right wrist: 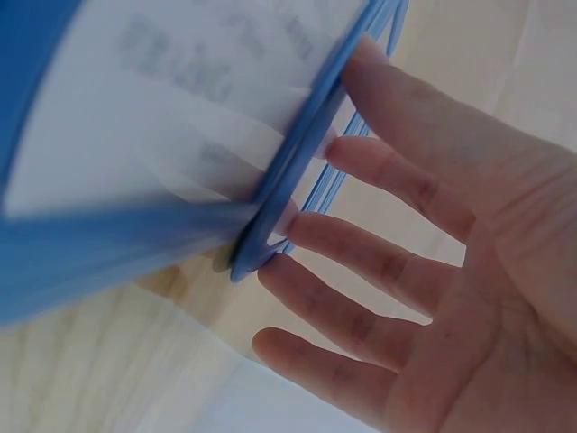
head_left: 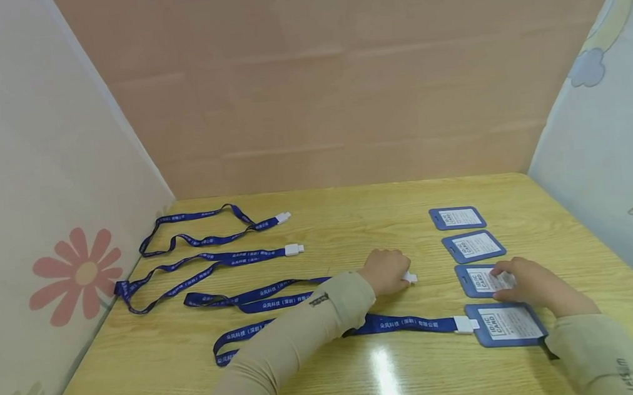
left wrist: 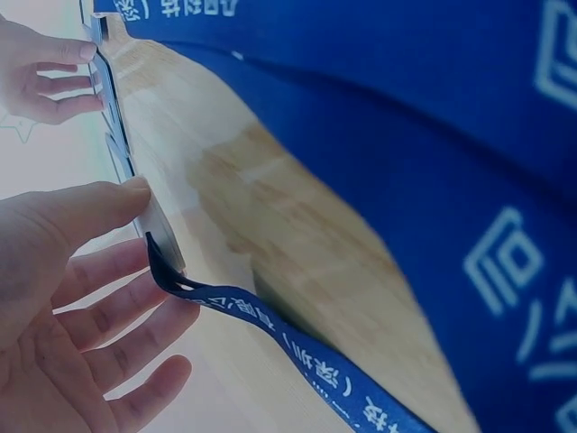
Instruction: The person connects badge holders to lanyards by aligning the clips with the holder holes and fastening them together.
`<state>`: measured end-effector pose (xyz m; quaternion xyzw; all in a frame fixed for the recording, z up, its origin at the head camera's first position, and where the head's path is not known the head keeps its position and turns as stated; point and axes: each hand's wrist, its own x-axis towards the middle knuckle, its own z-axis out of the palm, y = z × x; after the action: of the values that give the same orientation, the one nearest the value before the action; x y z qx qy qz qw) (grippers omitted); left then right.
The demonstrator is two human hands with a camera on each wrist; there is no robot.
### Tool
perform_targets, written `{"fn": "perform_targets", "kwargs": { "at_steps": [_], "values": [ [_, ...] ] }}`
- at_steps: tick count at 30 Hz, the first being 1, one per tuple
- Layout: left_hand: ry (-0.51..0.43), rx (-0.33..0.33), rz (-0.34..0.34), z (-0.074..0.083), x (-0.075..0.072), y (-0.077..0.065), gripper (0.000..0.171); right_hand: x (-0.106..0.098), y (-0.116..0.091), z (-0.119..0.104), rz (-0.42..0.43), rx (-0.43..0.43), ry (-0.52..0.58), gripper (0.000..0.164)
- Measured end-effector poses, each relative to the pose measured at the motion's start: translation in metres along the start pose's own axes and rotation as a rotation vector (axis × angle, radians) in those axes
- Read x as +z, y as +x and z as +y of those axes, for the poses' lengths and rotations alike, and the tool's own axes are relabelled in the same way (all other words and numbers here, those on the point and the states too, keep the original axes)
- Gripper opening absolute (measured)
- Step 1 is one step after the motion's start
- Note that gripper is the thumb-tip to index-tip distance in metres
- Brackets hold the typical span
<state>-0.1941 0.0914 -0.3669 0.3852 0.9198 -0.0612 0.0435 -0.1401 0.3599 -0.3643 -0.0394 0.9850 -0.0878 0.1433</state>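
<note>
My left hand (head_left: pixel 386 271) pinches the white clip (left wrist: pixel 162 227) of a blue lanyard (head_left: pixel 283 302) between thumb and fingers. Its looped strap trails left across the table, partly under the forearm. Over at the right, my right hand (head_left: pixel 536 285) grips the right end of a blue ID card holder (head_left: pixel 473 282), thumb and fingertips at its edges. In front of it lies another card holder (head_left: pixel 511 323), met at its slotted end by the white clip of the nearest lanyard (head_left: pixel 409 323). The clip in my left hand and the gripped holder are apart.
Farther back lie two more blue lanyards (head_left: pixel 254 255) (head_left: pixel 213 240) with white clips pointing right. Two other card holders (head_left: pixel 474 246) (head_left: pixel 457 217) lie behind the gripped one. The wooden table (head_left: pixel 333 384) is bounded by a brown back panel (head_left: pixel 341 95) and patterned side walls.
</note>
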Motion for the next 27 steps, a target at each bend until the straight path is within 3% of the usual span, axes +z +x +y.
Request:
{"fn": "perform_targets", "kwargs": {
  "at_steps": [27],
  "values": [
    [-0.053, -0.034, 0.055, 0.015, 0.009, 0.019, 0.022, -0.002, -0.002, -0.004, -0.008, 0.033, 0.009, 0.051]
  ]
}}
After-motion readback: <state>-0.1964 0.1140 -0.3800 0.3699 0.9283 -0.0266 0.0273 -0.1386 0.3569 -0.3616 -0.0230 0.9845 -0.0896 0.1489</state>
